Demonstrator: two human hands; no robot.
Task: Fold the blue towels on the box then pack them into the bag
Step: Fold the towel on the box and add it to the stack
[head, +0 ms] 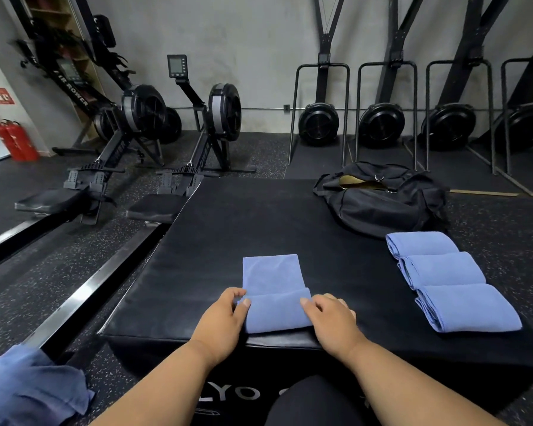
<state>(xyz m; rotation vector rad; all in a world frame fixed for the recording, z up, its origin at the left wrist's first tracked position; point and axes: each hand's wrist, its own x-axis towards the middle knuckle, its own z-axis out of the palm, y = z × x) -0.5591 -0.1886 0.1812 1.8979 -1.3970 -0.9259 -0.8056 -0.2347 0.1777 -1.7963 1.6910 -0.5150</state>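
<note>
A blue towel lies as a narrow strip on the black box, its near end folded over toward the far end. My left hand pinches the fold's left edge, and my right hand grips its right edge. Three folded blue towels lie in a row at the box's right side. The black bag sits at the far right corner with its top unzipped. A heap of unfolded blue towels shows at the lower left.
Two rowing machines stand on the speckled floor to the left, their rails running along the box's left side. Fan trainers in metal frames line the far wall. Red fire extinguishers stand at far left.
</note>
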